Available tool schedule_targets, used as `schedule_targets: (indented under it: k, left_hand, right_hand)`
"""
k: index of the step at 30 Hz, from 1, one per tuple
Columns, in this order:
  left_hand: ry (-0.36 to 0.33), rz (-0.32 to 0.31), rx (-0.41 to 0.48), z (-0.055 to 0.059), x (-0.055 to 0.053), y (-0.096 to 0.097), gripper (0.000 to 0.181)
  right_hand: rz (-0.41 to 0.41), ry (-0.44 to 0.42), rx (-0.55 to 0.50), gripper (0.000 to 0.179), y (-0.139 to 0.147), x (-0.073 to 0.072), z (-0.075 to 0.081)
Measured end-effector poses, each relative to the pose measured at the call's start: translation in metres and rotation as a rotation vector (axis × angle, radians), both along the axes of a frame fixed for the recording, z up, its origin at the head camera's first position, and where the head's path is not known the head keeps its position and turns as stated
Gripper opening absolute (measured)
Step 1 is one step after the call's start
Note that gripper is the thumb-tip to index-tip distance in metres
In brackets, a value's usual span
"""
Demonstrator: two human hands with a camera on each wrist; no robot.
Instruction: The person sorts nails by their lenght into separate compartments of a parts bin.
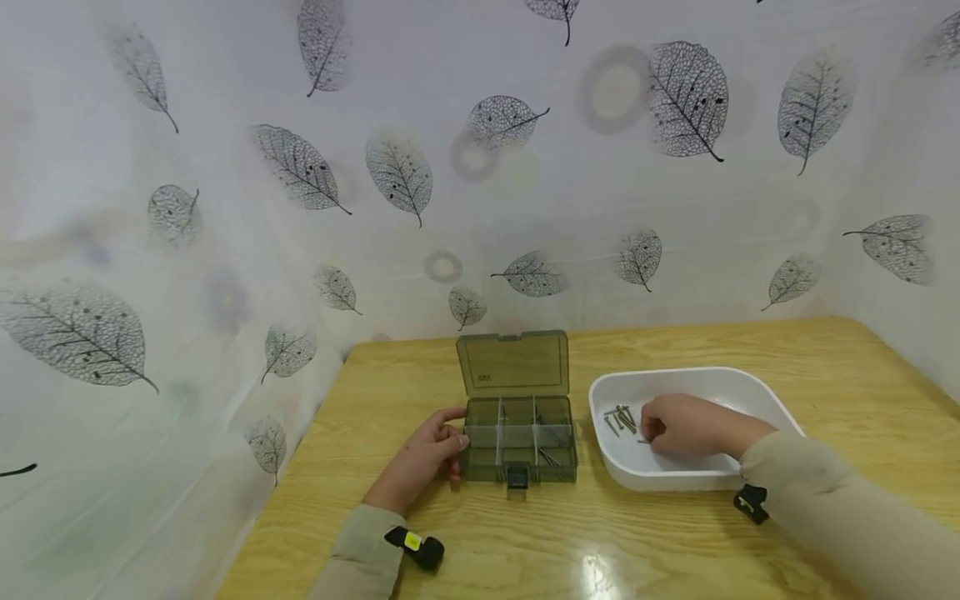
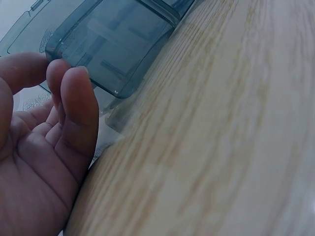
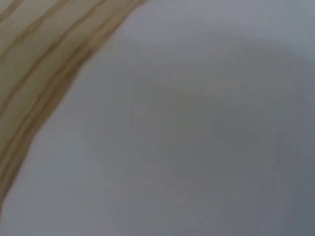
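Note:
A smoky grey plastic compartment box (image 1: 517, 433) stands on the table with its lid (image 1: 513, 365) raised at the back. My left hand (image 1: 423, 454) holds the box at its left side, its fingertips against the wall and corner in the left wrist view. Dark screws (image 1: 550, 457) lie in the right-hand compartments. Inside a white tray (image 1: 618, 475) to the right, my right hand (image 1: 686, 425) reaches down with bent fingers beside several brassy screws (image 1: 621, 419). One screw (image 1: 643, 441) lies at its fingertips; whether they pinch it is hidden. The right wrist view is blurred white, without the hand.
The wooden table (image 1: 525, 542) carries both containers, and a narrow strip of it separates the box from the tray. A latch (image 1: 517, 477) hangs at the box's front. Behind the table hangs a pale, leaf-printed curtain (image 1: 555, 192).

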State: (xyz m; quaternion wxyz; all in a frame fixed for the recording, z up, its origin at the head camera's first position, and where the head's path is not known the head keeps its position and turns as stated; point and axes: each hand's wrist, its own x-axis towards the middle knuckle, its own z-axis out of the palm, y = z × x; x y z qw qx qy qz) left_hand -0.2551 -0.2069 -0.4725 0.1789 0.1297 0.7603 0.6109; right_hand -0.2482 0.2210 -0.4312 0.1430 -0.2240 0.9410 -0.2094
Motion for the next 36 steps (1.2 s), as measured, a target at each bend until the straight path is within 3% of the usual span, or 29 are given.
schedule_targets:
  k: [16, 23, 36]
  left_hand:
    - [-0.018, 0.006, 0.015, -0.002, 0.0, 0.0, 0.055]
    - [-0.023, 0.007, 0.016, 0.0, 0.001, 0.001, 0.054]
    - [-0.025, 0.005, 0.012, 0.002, 0.001, 0.002, 0.054]
  right_hand:
    - [0.009, 0.005, 0.035, 0.016, -0.003, 0.008, 0.002]
    - [-0.004, 0.027, -0.054, 0.014, -0.005, 0.006, 0.004]
    - [0.018, 0.027, -0.218, 0.018, -0.019, 0.005, 0.036]
